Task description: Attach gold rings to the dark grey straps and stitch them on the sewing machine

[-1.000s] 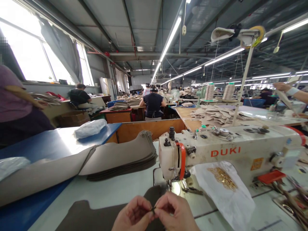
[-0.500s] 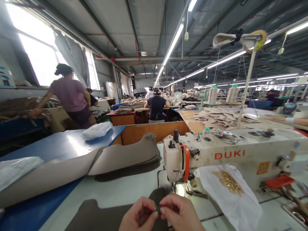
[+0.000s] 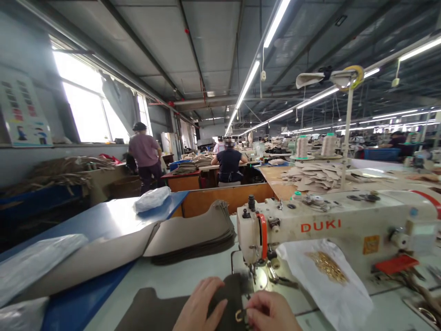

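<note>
My left hand (image 3: 201, 308) lies with fingers apart on a dark grey-brown flat piece (image 3: 233, 294). The piece stretches across the pale table, its upper end beside the sewing machine's needle area. My right hand (image 3: 272, 311) is closed in a pinch at the piece's right edge. A small gold ring (image 3: 238, 315) sticks out at its fingertips, its right side hidden there. The sewing machine (image 3: 289, 225) stands just beyond my hands. On a white plastic bag (image 3: 296, 257) at its front lies a heap of gold metal parts (image 3: 327, 266).
Left of the machine is a stack of grey-brown cut pieces (image 3: 193, 230). A blue table (image 3: 99, 220) carries plastic-wrapped bundles. Behind the machine, beige pieces (image 3: 313, 177) are piled near two thread cones (image 3: 329, 145). A person in purple (image 3: 144, 154) stands left; another sits ahead (image 3: 229, 161).
My hands, pinched together before, have parted: the left has opened onto the dark piece, and the right has moved slightly right. The gold ring now shows. The view has turned left; the person in purple stands farther off.
</note>
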A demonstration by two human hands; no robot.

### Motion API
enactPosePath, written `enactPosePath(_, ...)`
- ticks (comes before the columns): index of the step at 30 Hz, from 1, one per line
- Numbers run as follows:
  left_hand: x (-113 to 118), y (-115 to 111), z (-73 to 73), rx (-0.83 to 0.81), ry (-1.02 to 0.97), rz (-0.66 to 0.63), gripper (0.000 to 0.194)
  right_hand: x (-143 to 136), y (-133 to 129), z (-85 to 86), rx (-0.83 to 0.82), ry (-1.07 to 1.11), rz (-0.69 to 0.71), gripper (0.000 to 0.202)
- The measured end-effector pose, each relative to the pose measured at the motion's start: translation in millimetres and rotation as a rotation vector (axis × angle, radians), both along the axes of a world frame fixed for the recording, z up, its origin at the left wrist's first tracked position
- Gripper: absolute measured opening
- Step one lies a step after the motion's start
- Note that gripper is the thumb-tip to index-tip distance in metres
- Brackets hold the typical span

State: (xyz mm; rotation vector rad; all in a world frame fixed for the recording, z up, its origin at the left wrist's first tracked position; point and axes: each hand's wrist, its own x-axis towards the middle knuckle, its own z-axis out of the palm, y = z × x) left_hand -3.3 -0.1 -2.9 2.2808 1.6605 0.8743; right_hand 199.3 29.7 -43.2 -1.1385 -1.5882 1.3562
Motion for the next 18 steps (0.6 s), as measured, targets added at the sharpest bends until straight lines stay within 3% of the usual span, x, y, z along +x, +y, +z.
enactPosePath(3, -4.8, 0.3, -18.6, 0.16, 0.252, 0.006, 0.03, 14.5, -10.1, 8.1, -0.039, -0.003, -0.019, 0.007)
enactPosePath(7, 4.6, -5.7, -40.2, 0.364, 0.364, -0.026, 0.031, 35.1, -22.8, 22.3, -0.102, -0.01, -0.075, 0.01)
enactPosePath(12, 23.0, -19.3, -33.8, 0.443, 0.382, -0.052, 0.032, 42.2, -25.7, 34.3, -0.215, -0.103, -0.112, 0.012)
enactPosePath(18, 22.0, -18.7, -36.0, 0.447, 0.389, -0.053, 0.034, 14.4, -7.6, 43.7, -0.303, -0.174, -0.081, 0.019)
